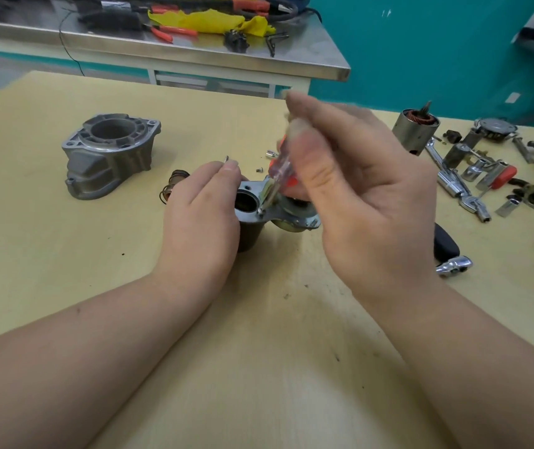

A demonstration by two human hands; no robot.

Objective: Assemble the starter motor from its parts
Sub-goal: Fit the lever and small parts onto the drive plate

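A dark starter motor body (252, 231) with a metal flange plate (295, 218) stands upright at the table's middle. My left hand (201, 215) curls round its left side and steadies it. My right hand (356, 186) grips a screwdriver (278, 170) with a clear and orange handle; its tip sits on a screw (260, 210) in the flange. A grey cast aluminium housing (110, 153) lies to the left. A spring (173, 186) rests beside my left hand. Loose small screws (259, 170) lie just behind the motor.
At the right lie an armature (416, 131), sockets, a ratchet (453, 186), an orange-handled tool (502, 176) and other motor parts. A black object (445, 244) lies close to my right wrist. A steel bench (194, 50) with pliers and yellow cloth stands behind the wooden table (259, 351).
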